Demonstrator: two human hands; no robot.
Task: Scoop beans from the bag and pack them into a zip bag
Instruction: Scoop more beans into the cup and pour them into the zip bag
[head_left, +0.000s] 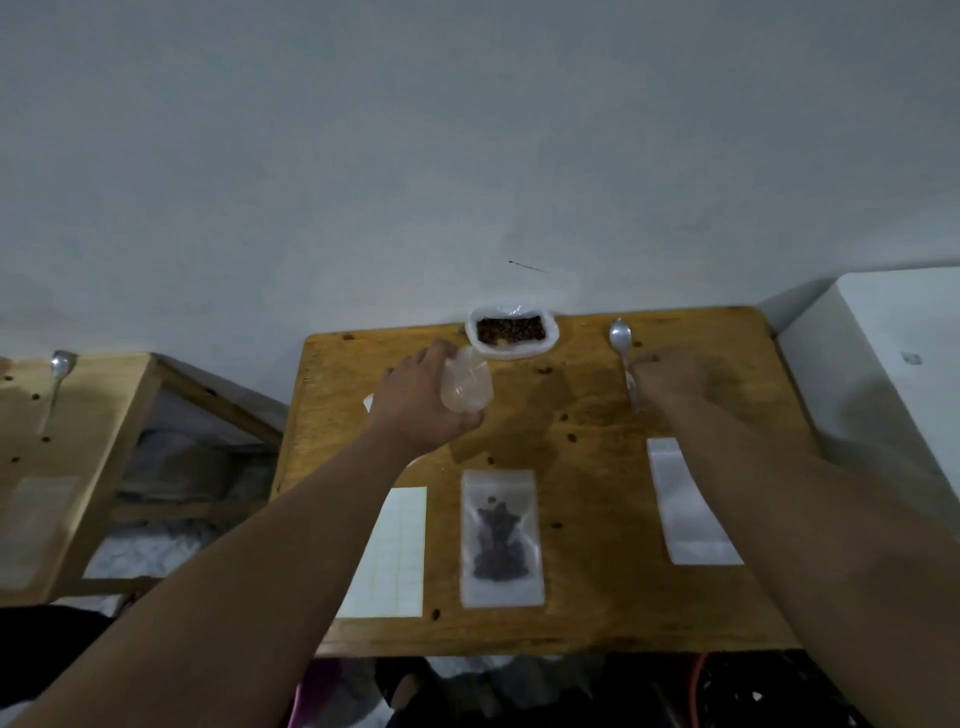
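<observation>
Two bare hands are reaching over the yellowish wooden table (597, 415). The left hand (415, 405) is gripping a small clear plastic zip bag (470, 384) just beside the open white bag of brown beans (511, 332) at the far edge. The right hand (670, 376) is seemingly pinching the handle of the silver metal spoon (620, 335).

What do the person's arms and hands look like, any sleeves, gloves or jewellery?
The left hand and right hand are ungloved, with no watch or bracelet at either wrist. The left forearm and right forearm are uncovered; no sleeve shows. Rings are too small to tell.
</observation>
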